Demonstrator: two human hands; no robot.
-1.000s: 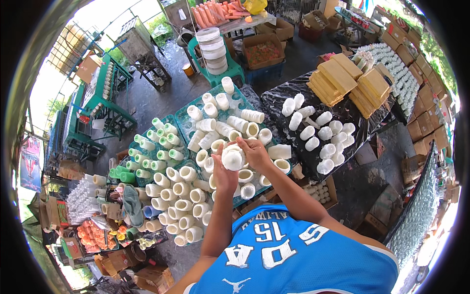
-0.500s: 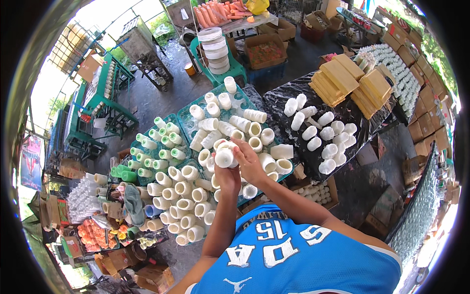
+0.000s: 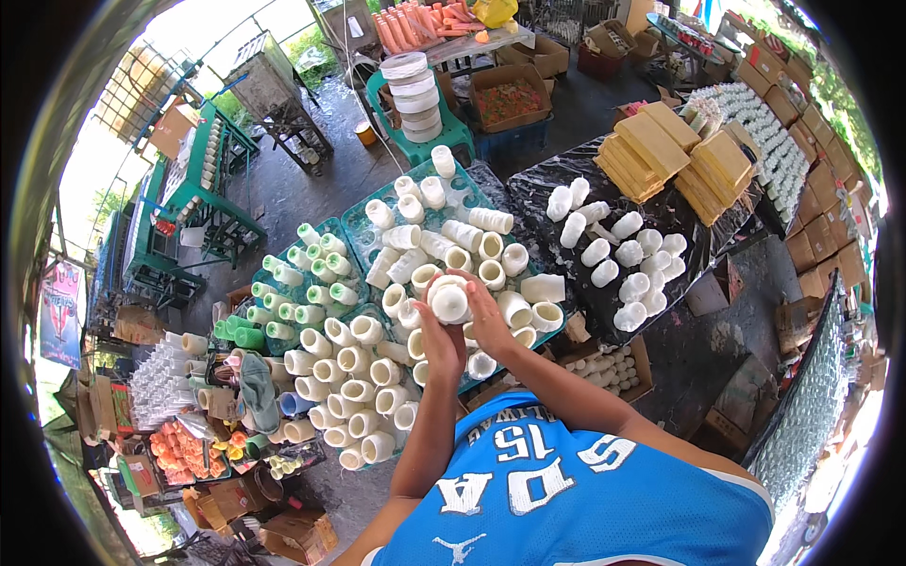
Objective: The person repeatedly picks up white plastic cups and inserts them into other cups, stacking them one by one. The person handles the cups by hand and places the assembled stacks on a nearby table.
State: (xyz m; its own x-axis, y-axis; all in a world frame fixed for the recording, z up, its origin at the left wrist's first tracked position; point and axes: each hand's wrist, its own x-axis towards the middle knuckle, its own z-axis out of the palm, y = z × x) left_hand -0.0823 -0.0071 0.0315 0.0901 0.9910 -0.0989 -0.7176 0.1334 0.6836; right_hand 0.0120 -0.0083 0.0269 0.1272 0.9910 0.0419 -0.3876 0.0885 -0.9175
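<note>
Between my palms is a white, round-ended candle, its pale end facing up toward me. My left hand is wrapped round its left side, and my right hand presses along its right side with the fingers on the far edge. The lower part of the candle is hidden by my hands. Just beneath and around them, hollow white cylinders lie on a teal tray, some on their sides. More hollow cream cylinders stand close together to the left of my forearms.
Green-tipped white cylinders fill another tray at the left. On a black-covered table at the right stand several white candles and yellow slabs. A green chair beyond the trays bears stacked white rolls.
The candle has shifted slightly right and turned, so its end now faces more upward. My left hand has moved up along its side, and my right fingers have closed over the far edge.
</note>
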